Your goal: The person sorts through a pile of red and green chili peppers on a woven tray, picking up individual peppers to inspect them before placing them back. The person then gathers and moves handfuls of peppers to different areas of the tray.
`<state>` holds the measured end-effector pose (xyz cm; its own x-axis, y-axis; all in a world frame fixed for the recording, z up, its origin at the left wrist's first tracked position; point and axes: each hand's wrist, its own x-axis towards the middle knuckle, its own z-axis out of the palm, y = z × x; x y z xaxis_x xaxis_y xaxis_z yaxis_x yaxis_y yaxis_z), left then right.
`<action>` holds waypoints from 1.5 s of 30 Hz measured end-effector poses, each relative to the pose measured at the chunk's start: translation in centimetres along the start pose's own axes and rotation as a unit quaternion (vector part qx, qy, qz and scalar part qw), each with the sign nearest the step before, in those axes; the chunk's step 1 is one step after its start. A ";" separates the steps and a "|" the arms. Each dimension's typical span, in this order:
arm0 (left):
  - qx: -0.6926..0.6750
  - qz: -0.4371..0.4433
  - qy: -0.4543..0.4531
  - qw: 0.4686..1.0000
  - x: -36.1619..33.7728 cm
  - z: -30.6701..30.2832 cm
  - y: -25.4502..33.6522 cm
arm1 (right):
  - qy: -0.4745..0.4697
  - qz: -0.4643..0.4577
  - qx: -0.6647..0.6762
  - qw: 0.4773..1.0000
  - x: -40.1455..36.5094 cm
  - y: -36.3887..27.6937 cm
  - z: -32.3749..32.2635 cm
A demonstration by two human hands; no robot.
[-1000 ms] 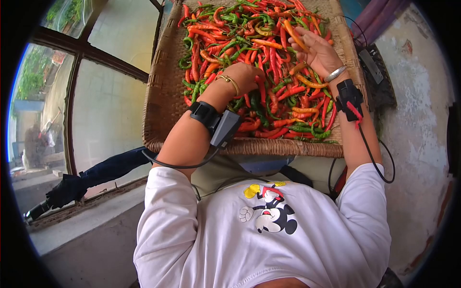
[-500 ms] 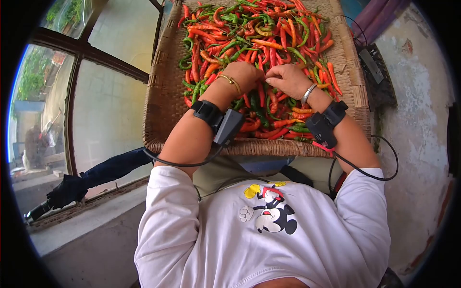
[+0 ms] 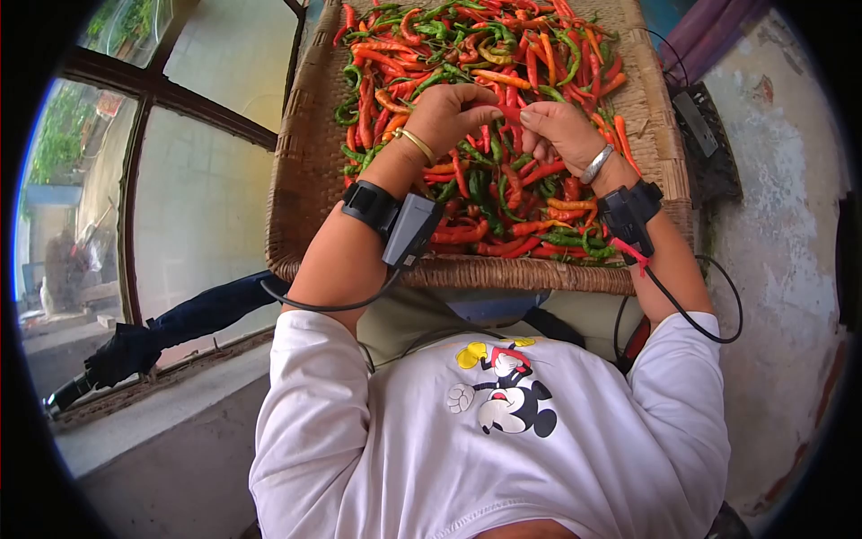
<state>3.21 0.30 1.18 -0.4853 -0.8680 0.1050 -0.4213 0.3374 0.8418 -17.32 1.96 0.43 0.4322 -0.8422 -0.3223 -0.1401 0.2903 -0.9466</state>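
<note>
A red chili pepper (image 3: 510,114) spans the gap between my two hands, above the heap. My left hand (image 3: 446,119), with a gold bracelet at the wrist, is closed around its left part, the thumb pressed toward the fingers. With thumb and fingertips my right hand (image 3: 564,135), wearing a silver bracelet, pinches the other end. My fingers partly hide the pepper. Below and around both hands lies a heap of red, orange and green chili peppers (image 3: 467,229) in a wide woven basket (image 3: 301,211).
A window with a dark frame (image 3: 135,198) stands to the left, and a folded dark umbrella (image 3: 202,314) leans near its sill. On the right are a dark object with a cable (image 3: 705,135) and a worn wall (image 3: 772,225). Wrist devices with cables sit on both forearms.
My hands have moved slightly apart and my left hand has shifted up and left. A red chili pepper now shows stretched between them. Several peppers under the hands are more exposed.
</note>
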 end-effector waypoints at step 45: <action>0.274 0.075 -0.201 0.937 -1.4 1.5 0.7 | -0.209 -0.036 -0.737 0.642 -4.1 0.3 7.2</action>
<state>2.44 2.29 0.83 -0.7739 -0.6253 -0.1010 -0.6022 0.6769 0.4232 -12.74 8.72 1.49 0.6428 -0.5452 -0.5382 -0.6637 -0.7471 -0.0360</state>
